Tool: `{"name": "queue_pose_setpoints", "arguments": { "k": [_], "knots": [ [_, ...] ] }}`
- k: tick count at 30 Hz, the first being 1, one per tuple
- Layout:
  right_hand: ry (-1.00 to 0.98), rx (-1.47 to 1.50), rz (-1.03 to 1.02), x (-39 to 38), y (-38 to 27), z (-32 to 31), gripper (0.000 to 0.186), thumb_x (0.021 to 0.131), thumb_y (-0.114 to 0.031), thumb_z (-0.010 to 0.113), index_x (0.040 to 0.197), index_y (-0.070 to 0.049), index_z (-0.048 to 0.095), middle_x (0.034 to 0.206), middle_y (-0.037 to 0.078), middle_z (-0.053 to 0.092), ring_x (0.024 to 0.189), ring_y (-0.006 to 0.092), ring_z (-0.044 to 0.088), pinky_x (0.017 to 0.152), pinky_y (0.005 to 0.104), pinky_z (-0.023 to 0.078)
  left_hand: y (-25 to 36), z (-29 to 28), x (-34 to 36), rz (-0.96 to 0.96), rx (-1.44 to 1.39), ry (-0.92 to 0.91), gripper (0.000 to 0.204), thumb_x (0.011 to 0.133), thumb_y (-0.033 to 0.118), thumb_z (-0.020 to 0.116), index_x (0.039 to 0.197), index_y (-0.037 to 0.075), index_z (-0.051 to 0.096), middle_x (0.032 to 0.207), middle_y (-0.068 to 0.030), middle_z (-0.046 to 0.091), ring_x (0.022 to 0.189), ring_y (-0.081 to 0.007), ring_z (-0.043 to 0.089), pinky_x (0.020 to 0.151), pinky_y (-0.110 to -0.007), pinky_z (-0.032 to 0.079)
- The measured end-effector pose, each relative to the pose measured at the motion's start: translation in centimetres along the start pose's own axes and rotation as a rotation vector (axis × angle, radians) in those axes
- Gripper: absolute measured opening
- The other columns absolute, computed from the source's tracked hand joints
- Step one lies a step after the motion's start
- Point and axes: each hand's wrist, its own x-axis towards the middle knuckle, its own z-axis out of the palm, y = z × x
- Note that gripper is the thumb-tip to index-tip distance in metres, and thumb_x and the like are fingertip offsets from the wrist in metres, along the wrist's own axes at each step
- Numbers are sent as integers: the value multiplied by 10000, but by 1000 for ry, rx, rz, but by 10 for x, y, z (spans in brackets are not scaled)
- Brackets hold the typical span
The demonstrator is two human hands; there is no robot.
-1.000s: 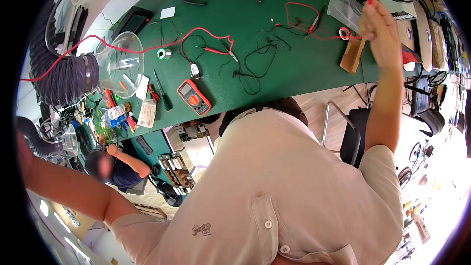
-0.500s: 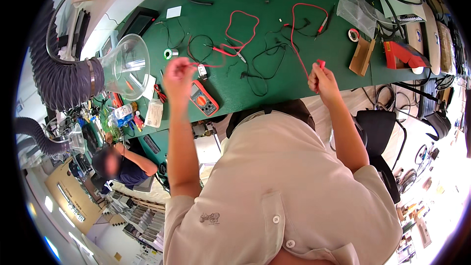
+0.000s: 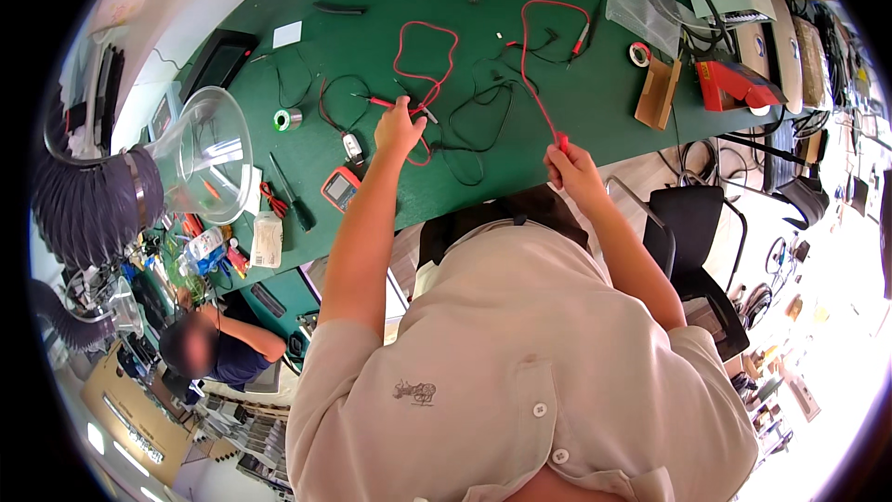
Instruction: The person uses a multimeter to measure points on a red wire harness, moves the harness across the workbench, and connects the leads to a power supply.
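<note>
My left hand [image 3: 398, 130] is closed on a red lead [image 3: 401, 56], which lies in loops on the green bench, beside a red probe [image 3: 379, 101]. My right hand [image 3: 570, 165] grips a red plug [image 3: 561, 141] near the bench's front edge; its red wire runs up to another probe [image 3: 582, 35]. Between my hands lies a tangle of black leads [image 3: 478, 130]. The orange multimeter [image 3: 342, 189] sits below my left hand, partly behind that forearm.
At left stand a clear fume hood [image 3: 209, 153], a solder spool [image 3: 288, 119] and loose tools [image 3: 290, 191]. At right are an open cardboard box [image 3: 657, 93], a red box [image 3: 734, 85] and cables. A co-worker [image 3: 228, 349] sits at a lower-left bench; a black chair [image 3: 692, 232] stands right of me.
My hands were spread far apart, holding the red lead stretched out. Both have come down toward the middle front of the bench, and the lead now lies looped on it.
</note>
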Motion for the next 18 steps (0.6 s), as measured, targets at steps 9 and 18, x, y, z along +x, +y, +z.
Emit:
{"name": "queue_pose_setpoints", "arguments": {
  "k": [9, 18],
  "knots": [
    [47, 43, 52, -5, 19, -4, 245, 1011, -222, 541, 868, -25, 563, 646, -11, 488, 530, 75, 443, 484, 238, 341, -27, -30, 50, 118, 277, 95, 164, 926, 250, 578, 1010, 110, 557, 828, -108, 705, 792, -372, 698, 676, -525, 556],
    [3, -16, 56, 8, 18, 0, 228, 1001, -223, 560, 913, -13, 583, 661, -25, 480, 561, 59, 432, 498, 238, 342, -31, -58, 55, 236, 114, 628, 364, 849, 275, 694, 1138, 81, 589, 874, -72, 710, 851, -315, 691, 789, -453, 533]
  ]
}}
